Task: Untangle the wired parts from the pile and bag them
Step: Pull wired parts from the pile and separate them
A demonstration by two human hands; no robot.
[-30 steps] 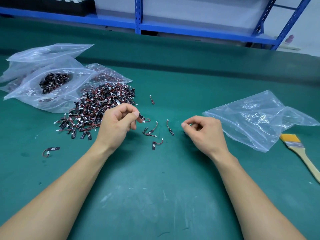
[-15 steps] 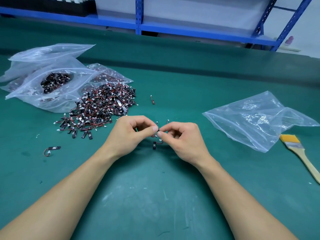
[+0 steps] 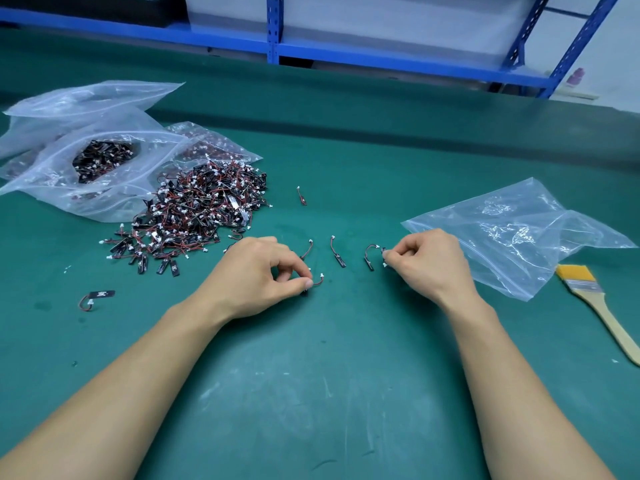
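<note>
1 green table (image 3: pixel 346 393) fills most of the frame, w/ a blue rack (image 3: pixel 273 29) along the top edge. Several clear bags are stacked upper left; the front bag (image 3: pixel 114 206) is open w/ wired parts inside. A second clear bag (image 3: pixel 512 237) lies flat and crumpled at right-centre.

The pile (image 3: pixel 201 209) of black/red wired parts sits centre-left, touching the front bag's lower edge.

L hand (image 3: pixel 256 271) is mid-frame w/ fingers curled. Thumb + forefinger pinch one part (image 3: pixel 318 280) low at the table, red wire + white connector sticking out to the right. R hand (image 3: pixel 429 261) is right of centre, just beside the second bag's left corner. Its fingers are curled too, pinching another part (image 3: pixel 383 258) at the tips.

A brush (image 3: pixel 602 306) w/ wooden handle lies far right, just below the second bag.

Loose parts: 3 between the hands, middle one (image 3: pixel 338 252) lying straight. 1 stray (image 3: pixel 302 196) is right of the pile, 1 more (image 3: pixel 98 296) lower left of it.
</note>
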